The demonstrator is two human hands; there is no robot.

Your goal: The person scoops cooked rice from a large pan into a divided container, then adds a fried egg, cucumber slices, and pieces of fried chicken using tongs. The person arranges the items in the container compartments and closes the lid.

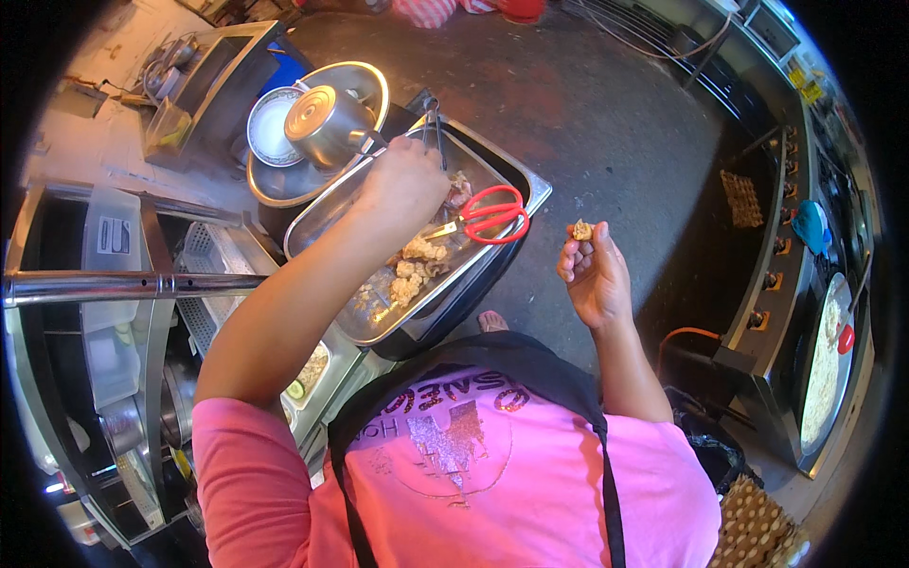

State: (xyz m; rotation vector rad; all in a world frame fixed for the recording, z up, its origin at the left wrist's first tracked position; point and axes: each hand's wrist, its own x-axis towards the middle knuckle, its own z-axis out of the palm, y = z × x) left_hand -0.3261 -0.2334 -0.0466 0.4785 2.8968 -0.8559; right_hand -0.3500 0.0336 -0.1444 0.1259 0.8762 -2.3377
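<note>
Between the thumb and fingers of my right hand (599,279) is a small piece of golden fried food (580,230), held up off the tray's right side. My left hand (407,185) reaches over a rectangular metal tray (331,208), back of the hand up and fingers bent down out of sight. Metal tongs (434,133) show right beside its fingers; whether it grips them is hidden. Red-handled scissors (492,215) rest across the tray's right part. Several battered fried pieces (417,265) lie in the tray, close below the scissors.
Beyond the tray, a large metal bowl (383,90) bears a steel pot (327,123) and a white bowl (273,128). A metal rack (142,287) with plastic containers stands left. On the right runs a stove (772,284) with a large round pan (824,369).
</note>
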